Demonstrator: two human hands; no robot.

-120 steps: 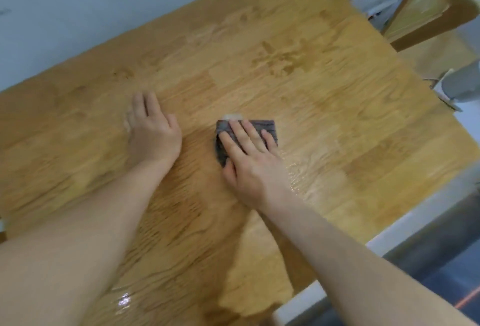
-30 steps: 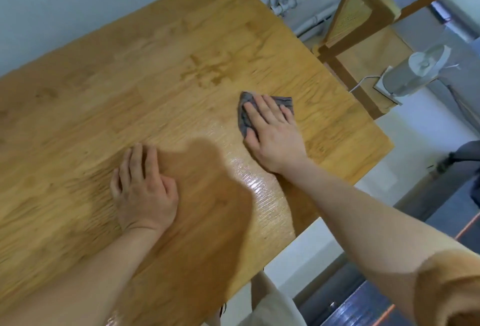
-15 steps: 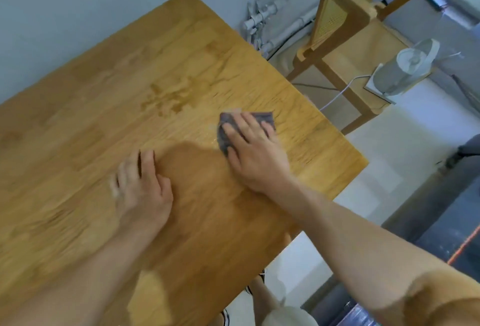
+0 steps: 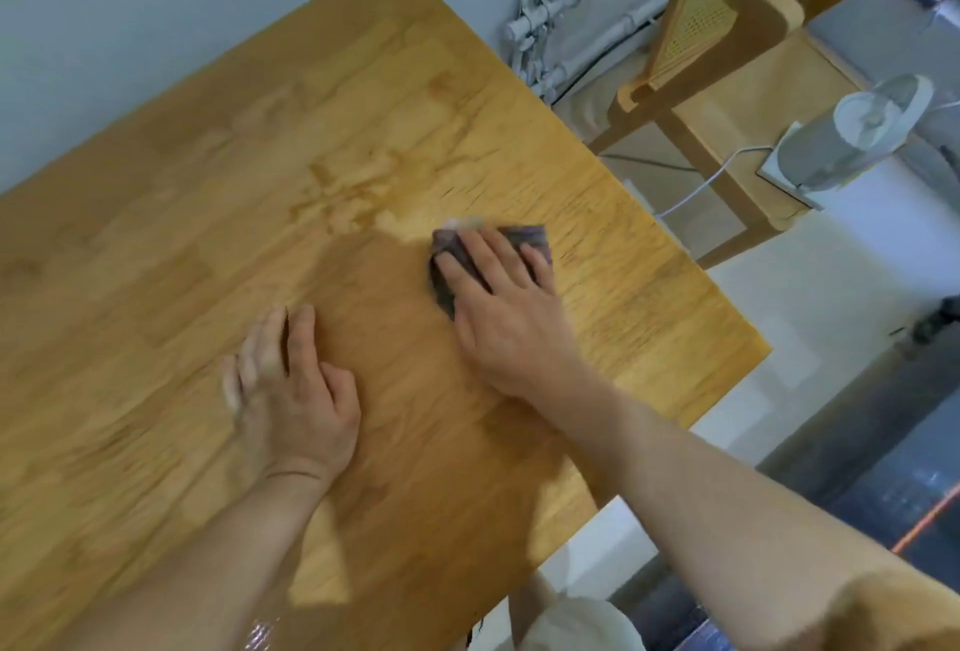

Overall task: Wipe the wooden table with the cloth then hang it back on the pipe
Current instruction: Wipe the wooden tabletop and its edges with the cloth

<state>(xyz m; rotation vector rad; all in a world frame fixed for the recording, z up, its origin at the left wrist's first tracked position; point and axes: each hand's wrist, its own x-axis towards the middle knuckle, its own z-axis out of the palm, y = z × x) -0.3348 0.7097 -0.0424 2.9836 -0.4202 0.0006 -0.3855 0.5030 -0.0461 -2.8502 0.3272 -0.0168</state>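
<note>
A small folded grey cloth [image 4: 447, 281] lies flat on the wooden table [image 4: 208, 193], right of the table's middle. My right hand [image 4: 498, 307] presses down on the cloth with straight, spread fingers and covers most of it. My left hand [image 4: 291, 390] rests flat on the bare wood to the left and nearer to me, fingers straight. White pipes [image 4: 550, 42] run along the wall past the table's far right corner.
A wooden chair with a cane back [image 4: 727, 27] stands right of the table. A small white fan [image 4: 852, 136] sits on a low wooden surface beside it. The table's right edge [image 4: 727, 318] drops to a pale floor. A grey wall borders the table's far side.
My right hand and the cloth have slid leftward from near the table's right edge toward its middle. My left hand has stayed flat on the wood.
</note>
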